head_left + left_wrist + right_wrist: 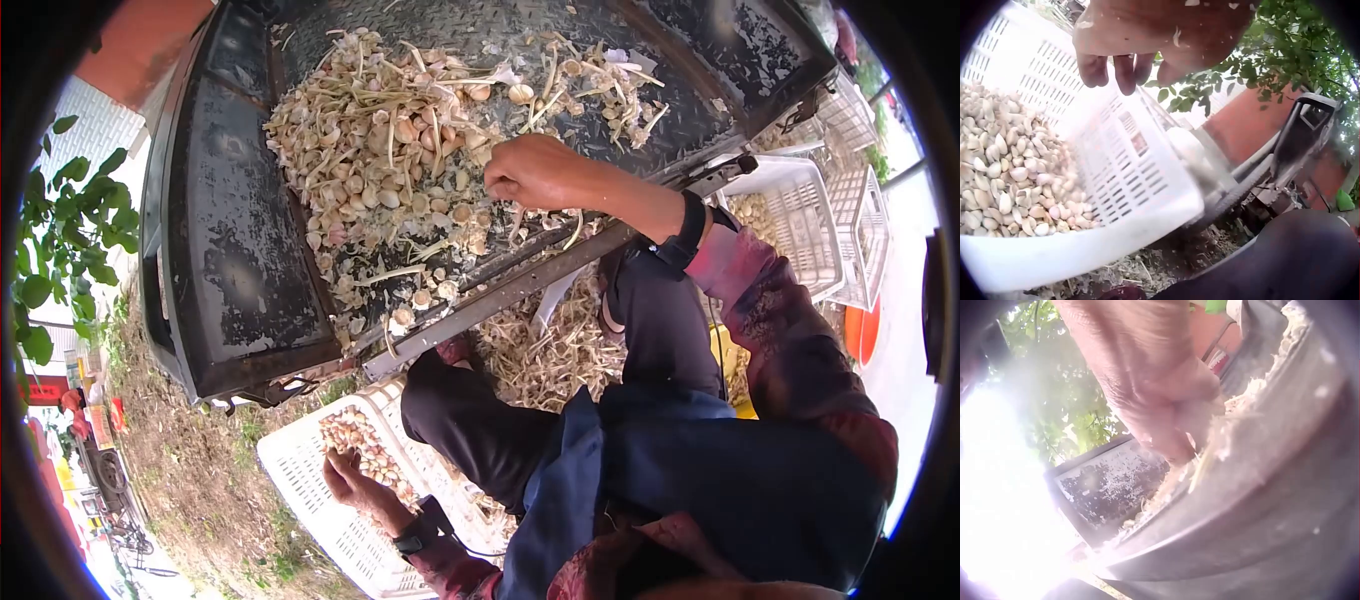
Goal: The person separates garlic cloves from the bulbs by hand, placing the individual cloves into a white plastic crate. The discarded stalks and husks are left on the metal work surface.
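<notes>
My left hand [365,490] hangs over a white slatted crate [1141,234], fingers loosely bent and holding nothing. Peeled-off garlic cloves [1010,169] fill the lower part of that crate. My right hand [540,172] is over the front of a heap of garlic [365,180], on a dark metal truck bed [240,265]. Its fingers are curled, and in the right wrist view a pale garlic stalk [1199,470] shows at the fingertips, pinched there, though blurred. Cloves, dry skins and cut stalks lie mixed in the heap.
A metal rim [520,290] edges the bed in front of my knees. Cast-off stalks [560,350] cover the ground between my legs. More white crates [795,215] stand at the right, with a yellow container [737,365] beside my leg. Leafy branches [75,225] hang at the left.
</notes>
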A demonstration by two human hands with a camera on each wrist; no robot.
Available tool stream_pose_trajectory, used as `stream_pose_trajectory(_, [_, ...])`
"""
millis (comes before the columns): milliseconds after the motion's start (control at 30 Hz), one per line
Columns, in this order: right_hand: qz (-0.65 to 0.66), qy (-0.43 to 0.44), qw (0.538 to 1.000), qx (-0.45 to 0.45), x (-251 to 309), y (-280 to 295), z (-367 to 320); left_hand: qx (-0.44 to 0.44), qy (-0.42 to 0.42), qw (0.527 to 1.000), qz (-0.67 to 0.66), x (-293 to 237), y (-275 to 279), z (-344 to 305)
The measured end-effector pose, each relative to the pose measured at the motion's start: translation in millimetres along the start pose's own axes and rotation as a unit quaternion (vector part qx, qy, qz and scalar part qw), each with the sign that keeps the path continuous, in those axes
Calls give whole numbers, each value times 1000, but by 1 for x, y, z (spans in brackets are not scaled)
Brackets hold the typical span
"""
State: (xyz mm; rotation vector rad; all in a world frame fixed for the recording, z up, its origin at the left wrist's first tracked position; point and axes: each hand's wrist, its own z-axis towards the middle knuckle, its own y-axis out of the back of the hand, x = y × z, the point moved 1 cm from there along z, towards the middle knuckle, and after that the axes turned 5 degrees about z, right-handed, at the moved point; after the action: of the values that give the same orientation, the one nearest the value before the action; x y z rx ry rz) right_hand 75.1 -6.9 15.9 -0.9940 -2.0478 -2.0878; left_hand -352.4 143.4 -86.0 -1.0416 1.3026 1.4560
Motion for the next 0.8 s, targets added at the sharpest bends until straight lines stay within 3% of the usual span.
stream_pose_trajectory(33, [-3, 2, 1000, 1, 0, -3, 7, 38, -34, 999, -13, -33, -25, -8])
stream_pose_trajectory(100, [-5, 102, 989, -104, 5, -8, 26, 132, -88, 984, -80, -73, -66, -11])
stream_pose_trajectory(133, [-6, 104, 989, -104, 8, -9, 37, 165, -115, 969, -144, -90, -89, -15])
stream_pose_trajectory(200, [-158, 39, 986, 34, 10, -13, 53, 241, -130, 933, -233, -126, -129, -25])
stream_pose_trajectory(300, [-175, 90, 981, 7, 6, -18, 58, 330, -60, 893, -299, -152, -181, -29])
stream_pose_trajectory(433, [-118, 80, 987, -79, -7, -21, 58, 354, 17, 865, -355, -139, -234, -31])
stream_pose_trajectory(500, [78, 80, 988, -104, -16, -14, 52, 343, 63, 869, -351, -126, -249, -33])
stream_pose_trajectory(533, [73, 78, 989, -104, -21, -10, 50, 345, 65, 866, -356, -123, -254, -35])
stream_pose_trajectory(567, [366, -3, 929, -57, -28, -9, 46, 344, 72, 863, -363, -119, -257, -36])
stream_pose_trajectory(600, [625, -82, 777, -7, -28, -8, 43, 344, 78, 861, -367, -117, -258, -38])
stream_pose_trajectory(633, [699, -113, 706, -31, -23, -6, 36, 351, 87, 854, -374, -117, -262, -38])
stream_pose_trajectory(667, [698, -113, 706, -32, -24, -3, 36, 352, 87, 853, -375, -117, -264, -37])
stream_pose_trajectory(733, [758, -154, 628, -89, -32, 5, 34, 357, 69, 855, -370, -118, -268, -38])
stream_pose_trajectory(767, [725, -133, 666, -110, -35, 7, 32, 359, 71, 855, -369, -117, -270, -39])
stream_pose_trajectory(800, [726, -137, 665, -111, -34, 10, 28, 347, 59, 864, -360, -118, -272, -40])
